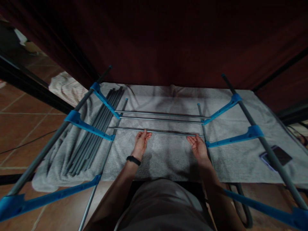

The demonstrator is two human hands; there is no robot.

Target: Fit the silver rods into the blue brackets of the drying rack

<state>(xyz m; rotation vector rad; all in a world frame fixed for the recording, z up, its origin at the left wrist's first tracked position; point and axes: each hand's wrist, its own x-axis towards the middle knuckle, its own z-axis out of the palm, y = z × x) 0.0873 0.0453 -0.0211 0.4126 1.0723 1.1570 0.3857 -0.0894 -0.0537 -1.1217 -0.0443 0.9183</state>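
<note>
A rack frame of grey metal rods and blue plastic connectors stands over a grey towel (168, 160). My left hand (141, 143) and my right hand (198, 147) both reach to the nearest horizontal rod (166, 132), fingertips touching it, fingers stretched out. That rod runs from a blue connector (96, 130) on the left toward a blue connector (231, 139) on the right. Two more horizontal rods (163, 116) sit just behind it. A black band is on my left wrist.
A bundle of spare grey rods (96, 134) lies on the towel at the left. A dark phone (276, 156) rests on the towel at the right. Long side poles (260, 134) slant up on both sides. Tiled floor surrounds the towel; a dark red curtain hangs behind.
</note>
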